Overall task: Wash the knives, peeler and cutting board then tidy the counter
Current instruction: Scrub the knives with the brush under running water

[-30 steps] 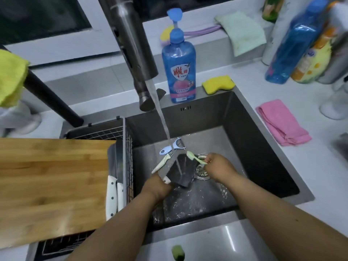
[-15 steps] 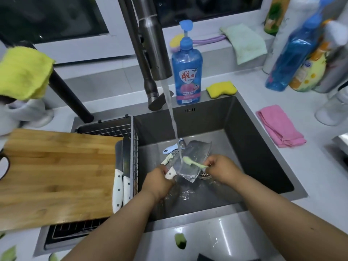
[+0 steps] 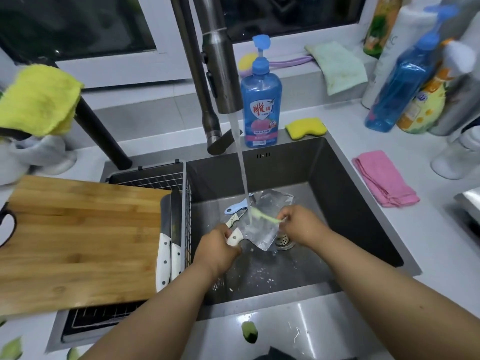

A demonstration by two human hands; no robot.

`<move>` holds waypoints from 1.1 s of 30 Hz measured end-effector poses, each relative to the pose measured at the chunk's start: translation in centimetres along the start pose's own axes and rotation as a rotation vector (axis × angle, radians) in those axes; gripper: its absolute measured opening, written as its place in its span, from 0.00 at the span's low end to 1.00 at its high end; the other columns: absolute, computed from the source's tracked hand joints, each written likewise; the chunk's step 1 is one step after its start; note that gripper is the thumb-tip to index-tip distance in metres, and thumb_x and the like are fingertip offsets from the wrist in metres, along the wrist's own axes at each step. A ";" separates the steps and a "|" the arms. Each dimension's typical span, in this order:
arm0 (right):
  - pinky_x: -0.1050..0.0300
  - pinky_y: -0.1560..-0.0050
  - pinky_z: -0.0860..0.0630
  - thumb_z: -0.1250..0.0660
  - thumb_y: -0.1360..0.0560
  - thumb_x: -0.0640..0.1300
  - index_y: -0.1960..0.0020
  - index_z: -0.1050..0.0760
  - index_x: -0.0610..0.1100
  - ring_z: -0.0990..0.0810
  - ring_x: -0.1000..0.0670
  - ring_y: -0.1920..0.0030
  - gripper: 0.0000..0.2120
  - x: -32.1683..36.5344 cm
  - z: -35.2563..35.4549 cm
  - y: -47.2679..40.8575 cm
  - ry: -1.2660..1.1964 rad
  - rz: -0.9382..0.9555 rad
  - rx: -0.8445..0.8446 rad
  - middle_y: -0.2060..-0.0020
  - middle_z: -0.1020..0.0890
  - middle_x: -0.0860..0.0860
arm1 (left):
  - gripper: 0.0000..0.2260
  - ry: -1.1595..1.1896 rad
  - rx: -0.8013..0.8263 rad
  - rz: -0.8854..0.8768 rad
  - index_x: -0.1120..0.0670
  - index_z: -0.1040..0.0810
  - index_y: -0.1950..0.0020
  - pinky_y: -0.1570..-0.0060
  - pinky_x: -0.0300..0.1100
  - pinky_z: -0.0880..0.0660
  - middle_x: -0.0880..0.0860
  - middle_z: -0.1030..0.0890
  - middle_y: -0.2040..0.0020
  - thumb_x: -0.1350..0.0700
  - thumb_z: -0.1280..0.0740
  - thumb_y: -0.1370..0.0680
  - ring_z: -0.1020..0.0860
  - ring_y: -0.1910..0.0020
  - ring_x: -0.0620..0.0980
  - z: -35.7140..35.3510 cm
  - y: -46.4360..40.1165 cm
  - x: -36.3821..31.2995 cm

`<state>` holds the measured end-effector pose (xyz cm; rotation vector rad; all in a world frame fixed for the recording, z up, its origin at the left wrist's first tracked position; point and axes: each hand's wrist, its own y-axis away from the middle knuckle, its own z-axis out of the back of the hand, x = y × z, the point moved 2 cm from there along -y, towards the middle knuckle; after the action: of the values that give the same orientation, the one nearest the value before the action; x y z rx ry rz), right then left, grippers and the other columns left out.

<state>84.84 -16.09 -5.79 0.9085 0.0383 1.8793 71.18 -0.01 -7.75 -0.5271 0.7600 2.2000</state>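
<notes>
My left hand point(image 3: 217, 249) grips the white handle of a broad cleaver point(image 3: 265, 224), whose blade lies flat under the running water in the sink point(image 3: 350, 203). My right hand point(image 3: 302, 224) holds a pale green brush point(image 3: 262, 215) against the blade. A blue peeler point(image 3: 237, 207) and a small white-handled knife point(image 3: 233, 219) lie on the sink floor behind the cleaver. Two more white-handled knives point(image 3: 168, 255) rest in the wire rack point(image 3: 155, 181) beside the wooden cutting board point(image 3: 80, 242).
The tap point(image 3: 220, 74) pours over the blade. A blue soap bottle point(image 3: 261, 105), yellow sponge point(image 3: 306, 127), pink cloth point(image 3: 384, 179) and several bottles point(image 3: 405, 81) stand around the sink. Green peel scraps point(image 3: 249, 332) lie on the front counter. A yellow cloth point(image 3: 39, 100) hangs at left.
The cleaver blade has turned flat and bright under the stream, and the brush has moved along it. My view has shifted slightly left and back.
</notes>
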 end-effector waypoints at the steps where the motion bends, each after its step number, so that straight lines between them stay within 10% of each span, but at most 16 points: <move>1: 0.62 0.66 0.30 0.34 0.27 0.39 0.54 0.20 0.47 0.20 0.46 0.60 0.06 -0.1 0.7 -0.3 0.048 -0.011 -0.074 0.62 0.20 0.49 | 0.11 0.003 -0.006 -0.005 0.49 0.31 0.60 0.67 0.43 0.26 0.52 0.21 0.61 0.54 0.28 0.31 0.22 0.65 0.54 0.2 0.0 -0.1; 33: 0.57 0.63 0.33 0.36 0.25 0.38 0.49 0.22 0.41 0.24 0.44 0.59 0.07 1.6 2.0 -2.4 0.064 0.006 -0.194 0.58 0.19 0.44 | 0.10 -0.021 -0.072 -0.065 0.52 0.27 0.57 0.68 0.40 0.32 0.50 0.21 0.61 0.51 0.27 0.30 0.23 0.62 0.51 2.6 0.2 0.6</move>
<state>87.57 -14.38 -4.45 0.7162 -0.1066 1.8803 70.30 1.96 -6.13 -0.5555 0.6454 2.1761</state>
